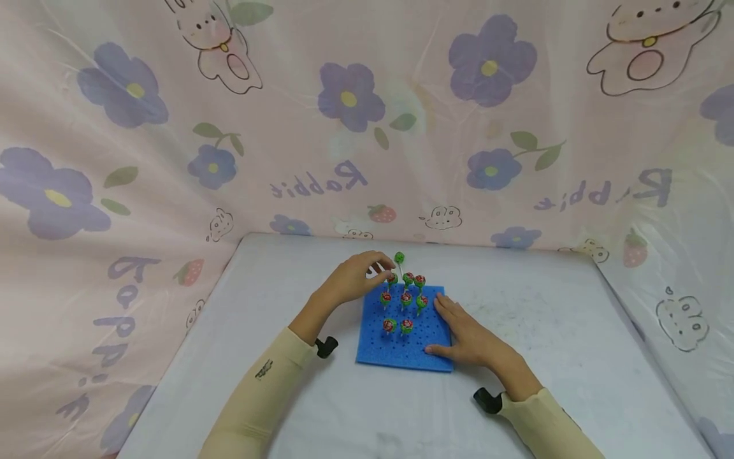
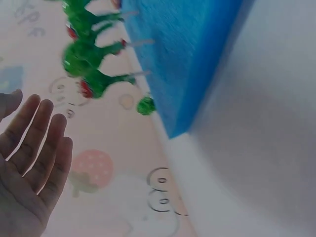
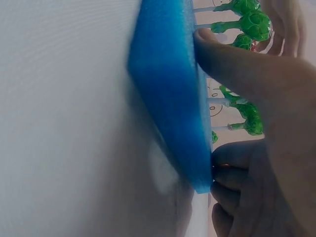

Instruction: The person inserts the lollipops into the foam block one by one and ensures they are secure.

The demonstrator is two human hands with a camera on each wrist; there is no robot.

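Note:
A blue foam board [image 1: 375, 347] with rows of small holes lies on the table. Several lollipops [image 1: 406, 326] in green and red wrappers stand in it by their white sticks. One more lollipop [image 1: 399, 257] is beyond the board's far edge, its green side showing. My left hand [image 1: 358, 275] hovers over the far left corner, close to a back-row lollipop [image 1: 392, 278]; in the left wrist view its fingers [image 2: 42, 143] are extended and grip nothing. My right hand [image 1: 470, 335] rests on the board's right edge, thumb [image 3: 232, 61] on the top face and fingers at the far right corner.
The white tabletop [image 1: 545, 319] surrounds the board. Behind it hangs a pink curtain [image 1: 418, 159] printed with flowers and rabbits, which also runs along both sides. A black wrist camera [image 1: 327, 347] sits on the left wrist, another camera [image 1: 487, 400] on the right.

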